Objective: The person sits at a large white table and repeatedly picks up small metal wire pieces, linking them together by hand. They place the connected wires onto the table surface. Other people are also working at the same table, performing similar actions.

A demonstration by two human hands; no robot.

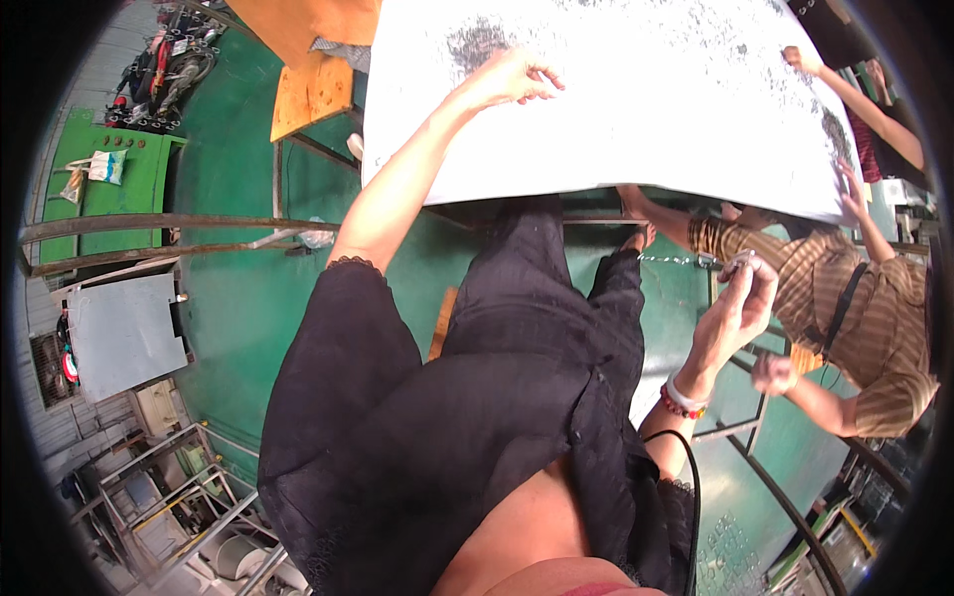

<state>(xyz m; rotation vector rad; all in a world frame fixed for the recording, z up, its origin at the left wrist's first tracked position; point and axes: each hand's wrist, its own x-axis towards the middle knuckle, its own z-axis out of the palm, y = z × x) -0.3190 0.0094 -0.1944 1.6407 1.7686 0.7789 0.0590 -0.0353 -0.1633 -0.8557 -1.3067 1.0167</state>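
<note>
My left hand (pixel 509 77) is stretched out over the white tabletop (pixel 636 129), close to a patch of small black pieces (pixel 477 42). Its fingers are loosely bent and apart, and nothing shows between them. To the right, off the table's near edge, my right hand (pixel 737 303) is raised with thumb and fingers pinched. A thin silvery chain (pixel 668 259) runs out leftward from those fingertips. A small dark piece (pixel 737 262) shows at the pinch, too small to name. More black bits (pixel 755 62) lie scattered across the table's right side.
A person in a brown striped shirt (pixel 845 298) sits at right; another person's arm (pixel 874 114) reaches onto the table's far right. Wooden stools (pixel 313 94) stand at left. Metal rails (pixel 179 226) cross the left side. A green table (pixel 109 194) holds bags.
</note>
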